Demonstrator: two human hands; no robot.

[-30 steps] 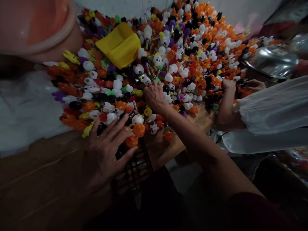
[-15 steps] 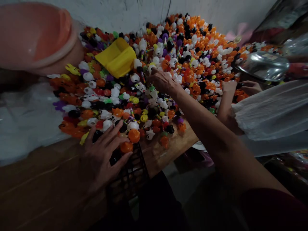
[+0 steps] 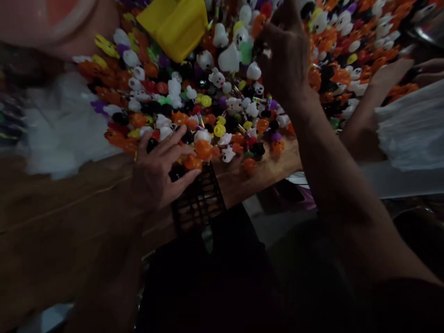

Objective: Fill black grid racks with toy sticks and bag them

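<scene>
My left hand (image 3: 161, 171) lies at the near edge of the pile, its fingers spread over small plastic figures. An orange figure (image 3: 193, 162) sits between its thumb and index finger, and a black one (image 3: 176, 173) is partly hidden by the hand. Below them is a black grid-like rack (image 3: 199, 196). My right hand (image 3: 287, 55) is over the pile with bent fingers, close to an orange figure (image 3: 259, 25); blur and shadow hide what is in its fingertips. White, orange, black, yellow and purple figures (image 3: 229, 58) surround both hands.
A yellow scoop (image 3: 176, 27) lies on the pile, with a pink tub (image 3: 79, 32) to its left. Clear plastic sheeting (image 3: 65, 125) covers the left side. At the right, another person's hand (image 3: 391, 74) reaches into the figures. The wooden table edge (image 3: 256, 180) runs along the front.
The view has tilted down, so the pile sits higher in the picture. My right hand has risen and moved right, away from the scoop. My left hand stays on the same figures.
</scene>
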